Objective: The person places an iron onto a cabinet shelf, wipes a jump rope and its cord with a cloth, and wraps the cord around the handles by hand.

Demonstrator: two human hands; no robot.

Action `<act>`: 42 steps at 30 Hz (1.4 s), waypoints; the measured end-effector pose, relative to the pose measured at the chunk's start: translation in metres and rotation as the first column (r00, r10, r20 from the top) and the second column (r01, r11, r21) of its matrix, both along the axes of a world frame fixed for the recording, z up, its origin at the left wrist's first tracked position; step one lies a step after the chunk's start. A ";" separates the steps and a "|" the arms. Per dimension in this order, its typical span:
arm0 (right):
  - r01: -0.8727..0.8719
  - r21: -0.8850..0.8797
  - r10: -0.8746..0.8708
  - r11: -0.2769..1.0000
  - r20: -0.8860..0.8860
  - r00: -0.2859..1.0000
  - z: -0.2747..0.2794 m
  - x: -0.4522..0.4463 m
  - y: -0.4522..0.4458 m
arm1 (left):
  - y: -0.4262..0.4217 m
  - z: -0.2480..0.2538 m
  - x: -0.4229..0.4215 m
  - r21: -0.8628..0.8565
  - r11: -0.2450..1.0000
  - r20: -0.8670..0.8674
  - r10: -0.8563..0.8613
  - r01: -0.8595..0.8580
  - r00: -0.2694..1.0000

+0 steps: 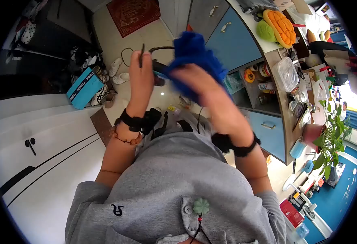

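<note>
My left hand (141, 77) is raised in front of me, its fingers closed round a dark thin-armed object (142, 55). A dark curved part of that object runs right toward the cloth; its kind I cannot make out. A bright blue, fluffy cloth (194, 49) hangs bunched in my right hand (197, 83), which is blurred by motion. The cloth lies against the right end of the dark object and hides part of it. Black straps circle both wrists, and a beaded bracelet (125, 140) sits on the left one.
To the right stands a blue-fronted cabinet (237, 34) with open shelves and a cluttered top, including a plastic container (286, 75) and a potted plant (331, 134). Shoes (121, 78) and a blue box (85, 88) lie at left. A red mat (133, 16) is ahead.
</note>
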State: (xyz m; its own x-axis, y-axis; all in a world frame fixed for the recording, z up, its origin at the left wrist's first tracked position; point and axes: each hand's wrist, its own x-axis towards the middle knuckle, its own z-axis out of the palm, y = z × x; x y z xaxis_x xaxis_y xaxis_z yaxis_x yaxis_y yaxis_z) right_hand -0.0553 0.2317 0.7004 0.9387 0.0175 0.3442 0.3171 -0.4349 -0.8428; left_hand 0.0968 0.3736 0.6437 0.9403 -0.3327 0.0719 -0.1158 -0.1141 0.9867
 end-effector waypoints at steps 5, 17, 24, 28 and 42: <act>0.275 -0.263 -0.260 0.925 0.092 0.961 -0.032 0.035 0.025 | -0.005 0.020 -0.030 0.089 0.996 0.358 -0.051 0.020 0.932; 0.219 -0.183 -0.229 0.958 -0.032 0.973 0.001 0.023 0.037 | 0.002 0.016 -0.041 0.016 0.993 0.585 -0.106 0.120 0.804; 0.092 -0.034 -0.099 0.995 -0.340 0.935 -0.015 0.017 0.036 | 0.031 0.029 -0.021 -0.108 0.992 0.199 0.083 -0.062 0.977; -0.073 0.656 0.477 0.751 -0.463 0.747 -0.024 0.023 0.011 | 0.028 0.028 -0.030 -0.299 0.954 0.049 -0.018 0.032 0.999; 0.231 -0.555 -0.261 0.799 0.025 0.965 -0.013 0.008 0.059 | 0.031 0.001 -0.010 -0.360 0.923 -0.182 0.075 -0.137 0.981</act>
State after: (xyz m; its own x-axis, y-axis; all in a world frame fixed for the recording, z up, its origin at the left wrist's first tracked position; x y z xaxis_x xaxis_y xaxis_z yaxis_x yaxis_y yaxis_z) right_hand -0.0471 0.2910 0.6873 0.9529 -0.0450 0.2999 0.1002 -0.8867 -0.4514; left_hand 0.0873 0.4042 0.6450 0.9777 -0.2097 0.0145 0.0411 0.2585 0.9651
